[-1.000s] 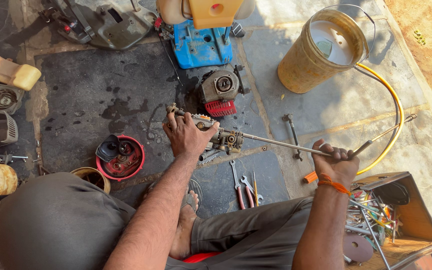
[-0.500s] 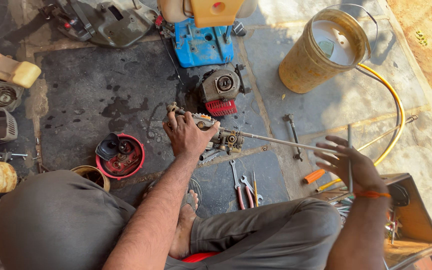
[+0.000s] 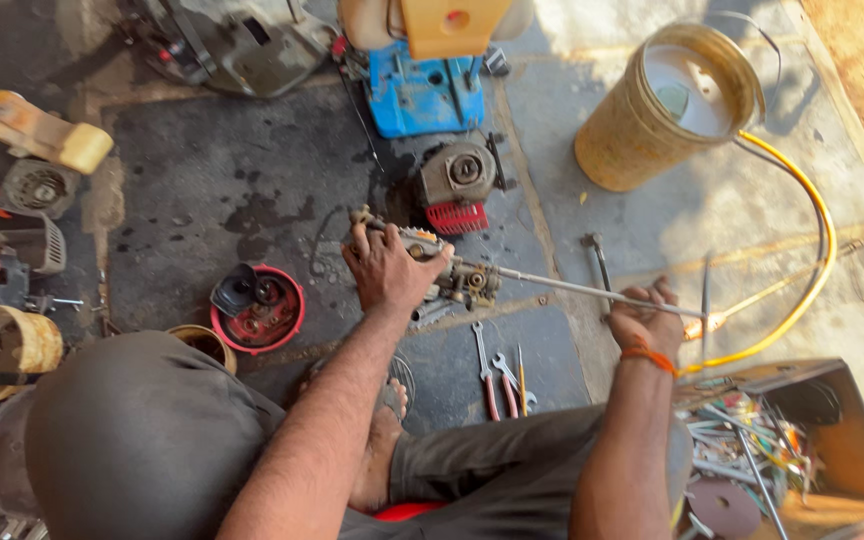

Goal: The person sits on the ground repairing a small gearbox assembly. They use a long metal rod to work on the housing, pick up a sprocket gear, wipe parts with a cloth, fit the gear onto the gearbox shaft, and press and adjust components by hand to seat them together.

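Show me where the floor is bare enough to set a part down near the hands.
The widest bare patch is the dark mat between the red bowl, small engine and grey housing. Pale concrete between the yellow bucket and yellow hose is also free. It is crowded around the left hand, the wrenches and the toolbox by the right hand.

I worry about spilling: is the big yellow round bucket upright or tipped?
Upright. The big yellow round bucket stands on its base, open mouth up, its inside visible from above.

Blue engine housing [image 3: 422, 92], red bowl [image 3: 257, 310], yellow hose [image 3: 820, 235], tan bucket [image 3: 667, 110], orange wristband [image 3: 647, 356], grey-silver rod [image 3: 592, 292], red-finned motor [image 3: 455, 185].
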